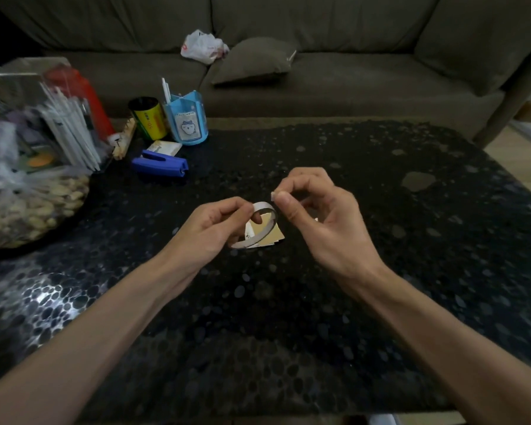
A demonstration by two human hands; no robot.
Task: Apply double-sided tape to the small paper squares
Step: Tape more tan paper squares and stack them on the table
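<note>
A curled strip of white double-sided tape (265, 223) arcs between my two hands above the black table. My left hand (215, 230) grips one part of the strip with curled fingers. My right hand (316, 216) pinches the strip's free end between thumb and forefinger. Under the strip, small tan and white paper squares (269, 236) lie in a loose pile on the table, partly hidden by the tape and my fingers.
A blue stapler (160, 164), a yellow can (149, 118) and a blue pen holder (186, 118) stand at the back left. A bag of peanuts and clutter (31, 179) fills the left edge. A grey sofa (319, 56) lies beyond the black patterned table (380, 240).
</note>
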